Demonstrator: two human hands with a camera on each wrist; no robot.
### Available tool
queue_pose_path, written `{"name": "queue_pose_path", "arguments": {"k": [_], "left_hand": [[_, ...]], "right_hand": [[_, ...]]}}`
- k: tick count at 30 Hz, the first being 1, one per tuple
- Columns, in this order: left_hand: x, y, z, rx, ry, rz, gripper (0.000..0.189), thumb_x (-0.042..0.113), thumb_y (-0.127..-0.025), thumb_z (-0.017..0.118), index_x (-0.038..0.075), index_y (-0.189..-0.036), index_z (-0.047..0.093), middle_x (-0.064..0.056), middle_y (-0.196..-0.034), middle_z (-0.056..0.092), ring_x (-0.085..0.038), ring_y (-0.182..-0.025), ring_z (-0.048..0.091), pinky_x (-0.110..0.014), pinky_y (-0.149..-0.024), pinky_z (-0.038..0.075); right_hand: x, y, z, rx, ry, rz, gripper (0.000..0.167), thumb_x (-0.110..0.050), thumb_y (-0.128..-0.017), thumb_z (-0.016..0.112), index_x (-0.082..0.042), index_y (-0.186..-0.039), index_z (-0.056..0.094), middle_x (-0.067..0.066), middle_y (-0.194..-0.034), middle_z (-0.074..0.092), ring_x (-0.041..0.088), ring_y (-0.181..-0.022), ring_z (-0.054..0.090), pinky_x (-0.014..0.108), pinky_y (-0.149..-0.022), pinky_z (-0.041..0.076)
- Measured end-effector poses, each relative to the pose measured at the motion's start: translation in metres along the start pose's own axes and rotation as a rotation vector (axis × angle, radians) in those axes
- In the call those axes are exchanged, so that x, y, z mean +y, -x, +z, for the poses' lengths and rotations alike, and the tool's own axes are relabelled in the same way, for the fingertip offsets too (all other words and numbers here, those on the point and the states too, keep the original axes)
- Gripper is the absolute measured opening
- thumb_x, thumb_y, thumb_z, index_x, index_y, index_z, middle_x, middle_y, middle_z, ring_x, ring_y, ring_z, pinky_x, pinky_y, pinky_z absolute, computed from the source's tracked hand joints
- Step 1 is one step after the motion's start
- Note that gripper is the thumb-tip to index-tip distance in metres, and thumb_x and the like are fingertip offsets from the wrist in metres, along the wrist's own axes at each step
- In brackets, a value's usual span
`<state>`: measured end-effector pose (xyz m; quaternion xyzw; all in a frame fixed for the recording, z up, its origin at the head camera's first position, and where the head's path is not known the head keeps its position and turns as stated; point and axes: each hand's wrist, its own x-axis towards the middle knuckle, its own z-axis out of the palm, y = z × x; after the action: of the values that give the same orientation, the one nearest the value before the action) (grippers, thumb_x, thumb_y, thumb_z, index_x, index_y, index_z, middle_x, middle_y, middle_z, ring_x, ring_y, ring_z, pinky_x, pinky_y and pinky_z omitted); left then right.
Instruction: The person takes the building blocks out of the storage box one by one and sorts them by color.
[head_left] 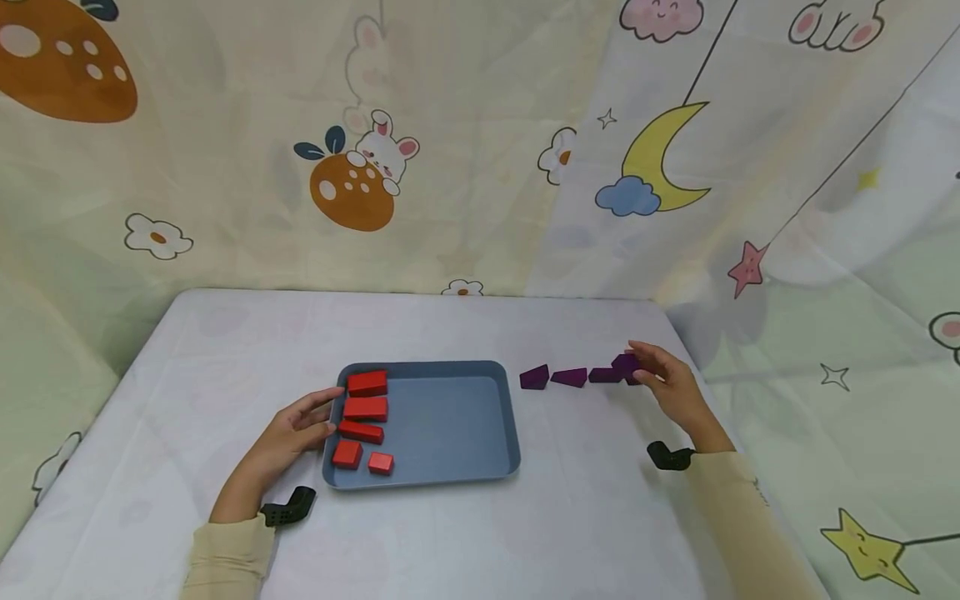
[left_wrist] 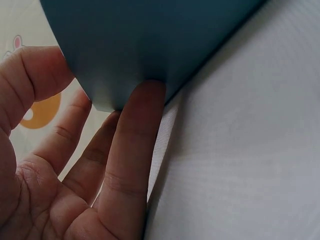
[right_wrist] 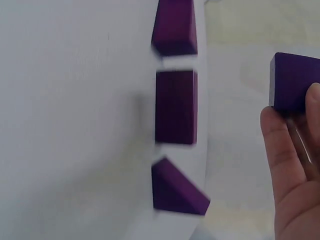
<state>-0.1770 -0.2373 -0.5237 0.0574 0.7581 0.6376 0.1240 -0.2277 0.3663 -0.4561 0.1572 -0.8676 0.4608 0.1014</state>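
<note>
My right hand (head_left: 678,398) pinches a purple block (right_wrist: 290,82), held just above the right end of a row of purple blocks. The right wrist view shows part of that row: a wedge-shaped block (right_wrist: 175,192), a rectangular block (right_wrist: 175,107) and another block (right_wrist: 175,30) at the top edge. With its fingers fairly straight, my left hand (head_left: 288,435) touches the left side of a blue-grey tray (head_left: 450,425). Up close, its fingertips (left_wrist: 150,95) lie against the tray's outer wall. Several red blocks (head_left: 366,408) sit inside along the tray's left side.
White cloth covers the table (head_left: 420,542). The purple row runs to the right of the tray, starting with its leftmost block (head_left: 535,377). A cartoon-printed curtain (head_left: 465,167) hangs behind the table. Each wrist wears a black device, the right one (head_left: 667,457) near the sleeve.
</note>
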Motion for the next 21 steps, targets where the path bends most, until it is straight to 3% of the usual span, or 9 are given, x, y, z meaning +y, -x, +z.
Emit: {"name": "queue_pose_path", "arguments": {"k": [3,6,9,12,13,16,21], "left_hand": [[0.001,0.000,0.000,0.001,0.001,0.002,0.063,0.007,-0.105,0.063,0.000,-0.164,0.042,-0.034,-0.167,0.036,-0.016,-0.134,0.061,-0.028,-0.090,0.059],[0.002,0.000,0.000,0.003,-0.005,-0.004,0.063,0.007,-0.105,0.062,0.001,-0.164,0.042,-0.034,-0.167,0.036,-0.027,-0.139,0.059,-0.028,-0.090,0.059],[0.002,0.000,0.001,0.008,-0.015,-0.020,0.063,0.007,-0.106,0.062,0.003,-0.165,0.042,-0.033,-0.167,0.036,-0.046,-0.145,0.051,-0.028,-0.089,0.059],[0.003,0.000,0.001,0.014,-0.023,-0.032,0.063,0.007,-0.106,0.062,0.003,-0.165,0.041,-0.033,-0.167,0.037,-0.052,-0.147,0.047,-0.029,-0.089,0.059],[0.002,0.000,0.000,0.015,-0.024,-0.033,0.063,0.007,-0.106,0.062,0.003,-0.165,0.042,-0.033,-0.167,0.037,-0.051,-0.146,0.047,-0.029,-0.088,0.059],[0.002,0.000,0.000,0.014,-0.025,-0.031,0.063,0.007,-0.106,0.063,0.003,-0.165,0.042,-0.034,-0.166,0.038,-0.050,-0.146,0.049,-0.029,-0.088,0.059],[0.001,0.000,0.001,0.012,-0.020,-0.029,0.062,0.008,-0.106,0.062,0.003,-0.165,0.042,-0.033,-0.166,0.039,-0.048,-0.145,0.050,-0.029,-0.089,0.060]], "right_hand": [[0.009,-0.001,-0.015,0.005,0.078,0.022,0.041,0.012,-0.103,0.061,0.014,-0.144,0.058,0.035,-0.139,0.063,-0.019,-0.112,0.054,0.005,-0.093,0.045],[0.016,-0.002,-0.029,0.002,0.185,0.068,0.039,0.008,-0.105,0.061,0.009,-0.145,0.060,0.035,-0.141,0.061,-0.014,-0.114,0.055,0.002,-0.095,0.040],[0.024,-0.004,-0.040,-0.003,0.285,0.111,0.039,0.004,-0.107,0.060,0.005,-0.146,0.061,0.031,-0.140,0.063,0.015,-0.120,0.067,0.003,-0.095,0.037],[0.032,-0.006,-0.048,-0.005,0.320,0.157,0.039,0.003,-0.109,0.057,0.004,-0.148,0.060,0.033,-0.143,0.061,0.048,-0.127,0.063,0.004,-0.089,0.039],[0.035,-0.006,-0.050,-0.002,0.326,0.169,0.039,0.003,-0.109,0.057,0.004,-0.148,0.059,0.034,-0.144,0.060,0.053,-0.128,0.061,0.004,-0.086,0.039],[0.043,-0.007,-0.055,0.003,0.320,0.227,0.039,0.001,-0.111,0.054,0.006,-0.150,0.057,0.038,-0.146,0.056,0.057,-0.129,0.060,0.009,-0.079,0.043],[0.059,-0.007,-0.061,-0.002,0.318,0.302,0.040,0.001,-0.111,0.053,0.008,-0.150,0.054,0.040,-0.149,0.052,0.059,-0.130,0.058,0.016,-0.079,0.049]]}}
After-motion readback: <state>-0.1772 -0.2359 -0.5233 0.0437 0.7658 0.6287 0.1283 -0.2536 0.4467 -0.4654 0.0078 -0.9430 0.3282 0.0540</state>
